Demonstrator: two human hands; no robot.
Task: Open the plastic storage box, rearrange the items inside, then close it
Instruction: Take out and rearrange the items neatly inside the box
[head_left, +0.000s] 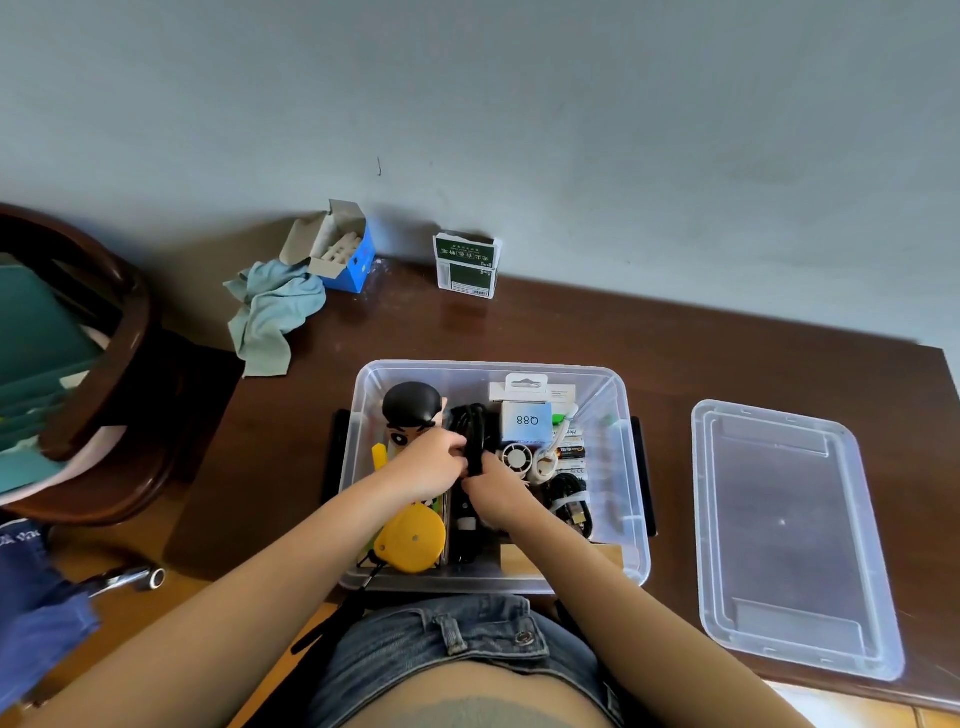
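Note:
The clear plastic storage box (621, 467) stands open on the brown table, right in front of me. Its clear lid (789, 535) lies flat on the table to the right. Both my hands are inside the box. My left hand (426, 465) and my right hand (493, 491) grip a bundle of black cable (470, 423) in the box's middle. Around it lie a cartoon figure with a black head (413, 408), a yellow round tape measure (413, 538), a light blue card marked Q88 (527, 422), a small white fan (517, 458) and another coiled black cable (569, 493).
At the table's back stand an open blue and grey carton (343, 249), a crumpled pale blue cloth (272, 312) and a green and white packet (467, 267) against the wall. A dark wooden chair (104, 374) is at the left. A metal tool (130, 578) lies on the floor.

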